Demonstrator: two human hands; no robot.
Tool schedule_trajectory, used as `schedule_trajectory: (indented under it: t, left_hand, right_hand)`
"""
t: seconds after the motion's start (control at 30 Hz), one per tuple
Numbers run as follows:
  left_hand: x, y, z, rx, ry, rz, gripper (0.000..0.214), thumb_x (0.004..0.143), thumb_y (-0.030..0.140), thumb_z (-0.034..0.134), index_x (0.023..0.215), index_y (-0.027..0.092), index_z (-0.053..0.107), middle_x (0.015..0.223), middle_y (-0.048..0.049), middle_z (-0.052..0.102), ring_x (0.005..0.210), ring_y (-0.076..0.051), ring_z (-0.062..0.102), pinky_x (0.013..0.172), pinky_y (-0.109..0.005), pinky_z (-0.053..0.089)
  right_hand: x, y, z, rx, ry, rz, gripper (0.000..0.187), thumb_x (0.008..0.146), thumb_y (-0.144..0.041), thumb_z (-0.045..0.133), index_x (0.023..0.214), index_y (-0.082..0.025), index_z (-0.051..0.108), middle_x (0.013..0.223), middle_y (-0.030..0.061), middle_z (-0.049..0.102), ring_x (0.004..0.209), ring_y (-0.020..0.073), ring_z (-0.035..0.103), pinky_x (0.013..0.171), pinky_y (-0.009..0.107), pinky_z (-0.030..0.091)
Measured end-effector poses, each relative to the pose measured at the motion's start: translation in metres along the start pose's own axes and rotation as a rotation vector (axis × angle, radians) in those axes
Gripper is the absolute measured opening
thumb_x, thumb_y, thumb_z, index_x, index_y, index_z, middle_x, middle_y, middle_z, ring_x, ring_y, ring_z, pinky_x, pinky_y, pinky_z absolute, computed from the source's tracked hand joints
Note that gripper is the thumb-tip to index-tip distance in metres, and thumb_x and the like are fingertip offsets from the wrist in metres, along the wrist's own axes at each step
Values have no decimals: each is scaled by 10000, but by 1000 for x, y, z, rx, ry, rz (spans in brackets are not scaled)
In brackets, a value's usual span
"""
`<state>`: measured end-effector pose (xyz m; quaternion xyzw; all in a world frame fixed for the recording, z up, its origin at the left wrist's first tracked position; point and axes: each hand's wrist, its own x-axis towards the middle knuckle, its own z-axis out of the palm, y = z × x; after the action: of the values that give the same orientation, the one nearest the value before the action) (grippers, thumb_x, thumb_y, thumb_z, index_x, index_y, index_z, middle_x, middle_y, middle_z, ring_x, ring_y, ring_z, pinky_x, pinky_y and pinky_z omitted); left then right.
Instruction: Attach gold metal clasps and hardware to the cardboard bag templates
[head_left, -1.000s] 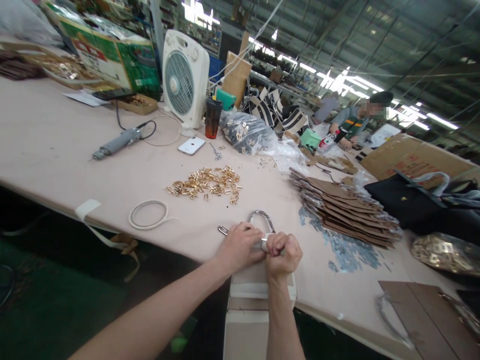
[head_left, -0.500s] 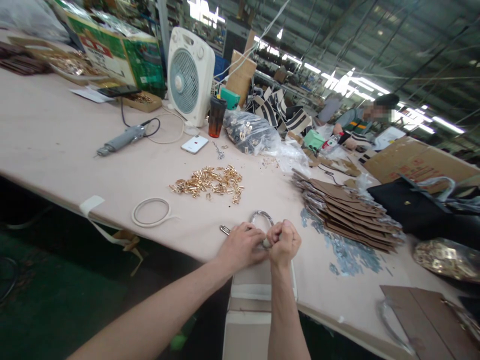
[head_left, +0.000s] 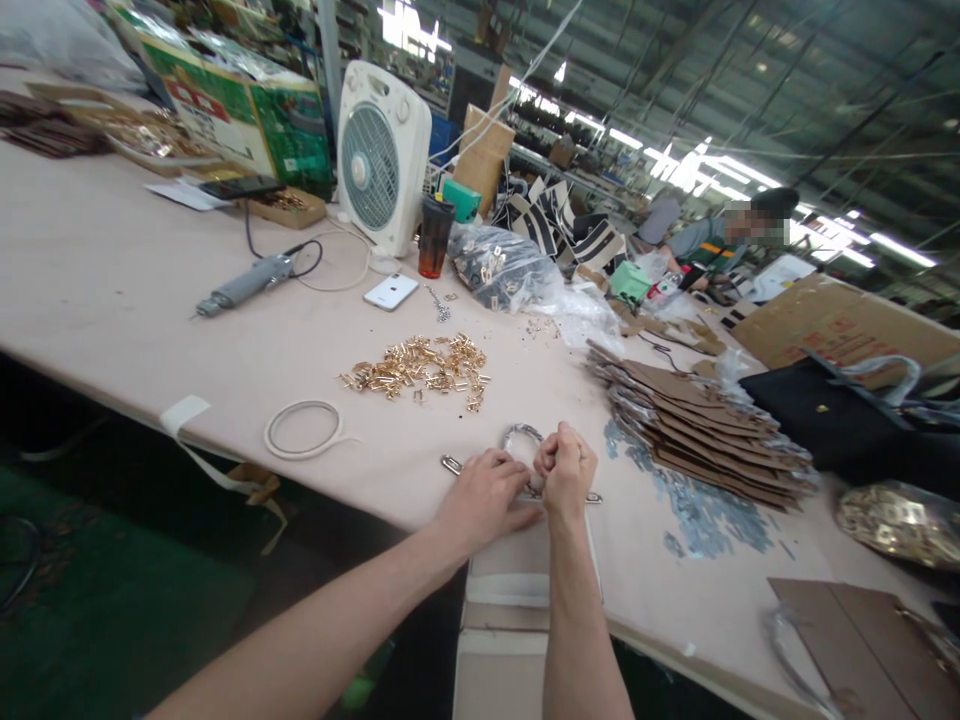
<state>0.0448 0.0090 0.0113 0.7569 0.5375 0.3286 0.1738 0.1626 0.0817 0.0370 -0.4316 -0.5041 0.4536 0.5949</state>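
A pale bag (head_left: pixel 501 668) lies at the table's front edge and hangs down over it. Its looped handle (head_left: pixel 523 431), wrapped in clear film, stands out beyond my hands. My left hand (head_left: pixel 487 492) bends over the top of the bag at the handle's base, gripping it there, thumb apart from the fingers. Beside it, my right hand (head_left: pixel 568 466) is closed in a fist just above the bag; what it pinches is hidden. A metal buckle (head_left: pixel 451 464) sticks out left of my left hand, and a similar metal end (head_left: pixel 594 498) shows right of my right wrist.
Gold-coloured fittings (head_left: pixel 420 366) lie heaped ahead, with a coil of cord (head_left: pixel 302 430) to their left. Brown panels (head_left: pixel 690 425) are stacked at right by silvery pieces (head_left: pixel 712 515). Farther back are a power screwdriver (head_left: pixel 244 286), phone (head_left: pixel 391 291), fan (head_left: pixel 382 160) and a person (head_left: pixel 705 240).
My right fist has risen slightly, and the metal end by its wrist has come into sight. My left hand stays on the bag, its fingers a little flatter.
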Motion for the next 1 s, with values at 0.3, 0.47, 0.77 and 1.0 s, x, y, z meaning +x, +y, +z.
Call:
schedule_trajectory:
  t: [0.3,0.47,0.77,1.0]
  left_hand:
    - [1,-1,2,-11,-5,-6,333,865,464,795,1119,269,704,1198,-18,740,1254,-271,539,1024,-420,453]
    - [1,-2,3,-20,-8,-6,355,874,457,790,1165,278,694,1201,-15,745,1245,-275,542,1017,-427,449]
    - [3,3,-2,-19,-3,-11,265,880,463,774,1064,287,701,1141,-26,751,1228,-280,553,982,-428,451]
    - [3,2,-1,-33,-3,-32,257,819,416,819,981,259,694,1079,-43,750,1216,-285,563,989,-422,461]
  right_hand:
    - [10,-6,3,156,-36,128,455,924,-507,634,622,-204,478,454,-103,372,329,50,295,332,185,200]
    - [4,-3,-1,44,-158,101,468,951,-507,588,608,-207,482,453,-93,374,352,63,319,352,202,234]
    - [-25,-27,-6,121,-183,-141,425,989,-378,565,604,-213,500,479,-66,412,398,85,334,405,229,267]
    - [-28,-21,-4,80,-229,-152,441,988,-395,565,591,-221,486,482,-64,399,414,97,354,423,245,276]
